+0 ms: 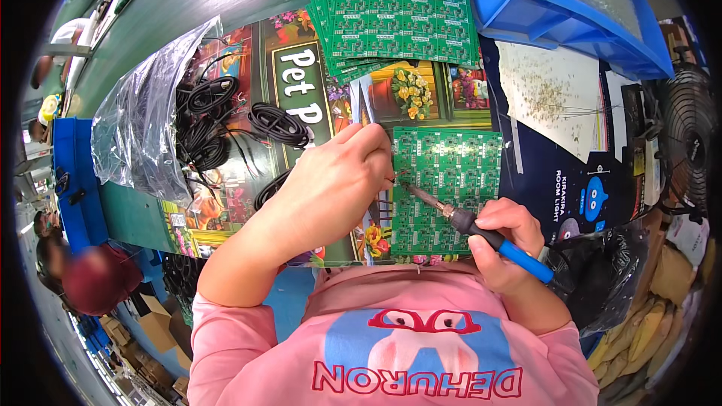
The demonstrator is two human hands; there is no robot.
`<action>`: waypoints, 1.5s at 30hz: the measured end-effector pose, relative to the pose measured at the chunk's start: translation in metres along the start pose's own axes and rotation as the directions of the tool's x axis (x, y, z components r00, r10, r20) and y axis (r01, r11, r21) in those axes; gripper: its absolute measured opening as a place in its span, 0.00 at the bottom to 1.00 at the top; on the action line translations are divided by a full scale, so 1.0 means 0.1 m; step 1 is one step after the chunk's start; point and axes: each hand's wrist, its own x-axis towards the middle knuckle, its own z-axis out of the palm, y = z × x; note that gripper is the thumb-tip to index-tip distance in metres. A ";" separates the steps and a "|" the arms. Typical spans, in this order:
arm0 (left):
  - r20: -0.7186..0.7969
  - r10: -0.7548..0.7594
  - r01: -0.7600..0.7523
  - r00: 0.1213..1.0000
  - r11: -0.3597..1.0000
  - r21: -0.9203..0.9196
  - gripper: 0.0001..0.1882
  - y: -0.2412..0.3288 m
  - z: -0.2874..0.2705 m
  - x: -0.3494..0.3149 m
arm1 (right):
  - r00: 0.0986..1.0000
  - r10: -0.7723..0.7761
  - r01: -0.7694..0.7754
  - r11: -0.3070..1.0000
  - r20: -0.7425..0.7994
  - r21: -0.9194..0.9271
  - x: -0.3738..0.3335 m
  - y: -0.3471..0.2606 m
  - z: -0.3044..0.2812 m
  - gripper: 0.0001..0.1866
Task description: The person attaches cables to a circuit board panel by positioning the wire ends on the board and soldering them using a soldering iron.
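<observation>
My right hand point(511, 237) grips a soldering iron point(481, 233) with a blue and black handle, its metal tip angled to the left. The tip meets the left part of a green circuit board panel point(451, 158), which lies flat in front of me. At that panel's left edge my left hand point(350, 169) is closed in a pinch close to the tip. What its fingers hold is mostly hidden; a small dark end shows at the fingertips. Coiled black cables point(278, 124) lie to the left of this hand.
A stack of green circuit board panels point(402, 15) lies at the far side. Beside it stands a blue bin point(556, 11). More black cables spill from a clear plastic bag point(147, 113) at left. At right are a spattered white sheet point(553, 98) and a black fan point(688, 143).
</observation>
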 end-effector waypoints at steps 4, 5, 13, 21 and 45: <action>-0.011 0.009 -0.009 1.000 1.000 -0.012 0.07 0.01 0.00 0.01 | 1.000 0.007 -0.007 1.000 -0.005 0.004 0.00 -0.01 -0.01 0.15; -0.023 0.016 -0.016 1.000 1.000 -0.024 0.07 0.01 -0.01 0.01 | 1.000 0.003 -0.003 1.000 -0.006 0.000 0.00 -0.01 -0.01 0.16; -0.025 0.088 -0.090 0.996 0.989 -0.116 0.07 -0.06 -0.11 0.01 | 1.000 0.004 -0.004 1.000 -0.013 0.006 -0.01 0.00 -0.02 0.16; -0.024 0.156 -0.157 0.987 0.948 -0.276 0.08 -0.15 -0.11 -0.01 | 1.000 0.008 -0.008 1.000 0.000 0.013 -0.02 0.00 -0.03 0.16; -0.108 0.058 -0.067 0.992 0.995 -0.074 0.05 -0.05 0.03 0.01 | 0.997 -0.022 0.025 0.999 0.076 -0.040 0.06 -0.01 0.01 0.15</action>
